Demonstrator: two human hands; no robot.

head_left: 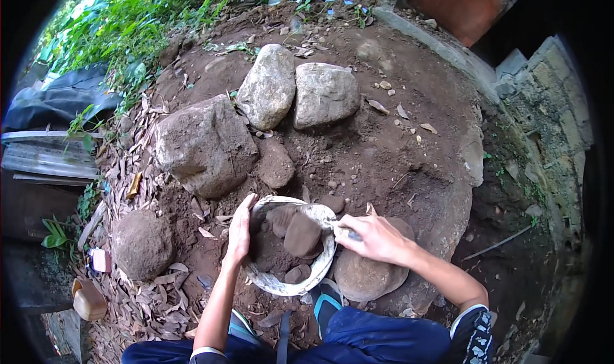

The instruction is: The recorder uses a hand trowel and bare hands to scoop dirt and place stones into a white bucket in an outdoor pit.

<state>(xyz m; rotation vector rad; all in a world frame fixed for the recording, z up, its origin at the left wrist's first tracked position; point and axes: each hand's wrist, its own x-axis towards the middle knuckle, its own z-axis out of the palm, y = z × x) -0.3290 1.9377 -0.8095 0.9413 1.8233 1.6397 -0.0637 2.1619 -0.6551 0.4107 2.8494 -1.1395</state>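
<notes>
A round, dirt-smeared white bucket (pixel 323 276) stands on the ground just in front of my feet. Loose soil lies inside it with several stones, the largest a brown rounded stone (pixel 302 235), slightly blurred. My left hand (pixel 240 231) holds the bucket's left side, its fingers stretched along the rim. On the opposite side, my right hand (pixel 377 237) is closed at the rim around a pale grey part that looks like the bucket's edge or handle; the fingers partly hide it. A big smooth rock (pixel 372 276) sits under and beside my right hand.
Large rocks (pixel 206 145) (pixel 267 86) (pixel 327 95) lie beyond the bucket, with a smaller stone (pixel 276 164) nearer. Another rock (pixel 142 244) is at left among dry leaves, near a tan plastic container (pixel 89 300). A broken block wall (pixel 553 102) stands at right, past a drop.
</notes>
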